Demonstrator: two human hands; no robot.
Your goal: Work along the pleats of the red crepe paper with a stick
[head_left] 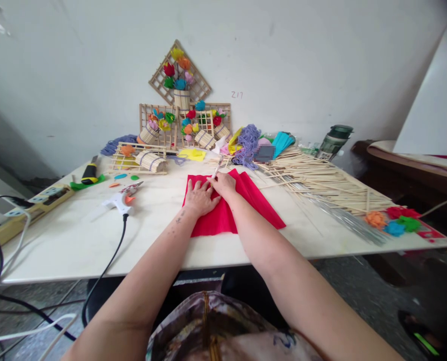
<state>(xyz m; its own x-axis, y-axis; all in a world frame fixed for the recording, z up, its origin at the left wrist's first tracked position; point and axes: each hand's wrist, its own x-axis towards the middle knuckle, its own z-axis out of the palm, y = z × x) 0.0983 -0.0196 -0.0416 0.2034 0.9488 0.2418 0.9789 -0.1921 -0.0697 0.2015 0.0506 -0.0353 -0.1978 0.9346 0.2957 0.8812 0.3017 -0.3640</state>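
A red sheet that looks like crepe paper (216, 218) lies creased on the white table in front of me. My left hand (200, 198) rests flat on its left part, fingers spread. Close beside it, my right hand (224, 184) is closed around a slim whitish pen (216, 168), held tilted with its lower end near the paper and my left fingertips. Exactly where the tip touches is hidden by my fingers.
To the left are a glue gun (120, 201), a utility knife (90, 171) and a power strip (39, 205). Thin wooden sticks (332, 178) and metal wires (344, 215) spread rightward. Lattice panels with paper flowers (180, 75) stand at the back, near purple yarn (249, 140) and a bottle (334, 142).
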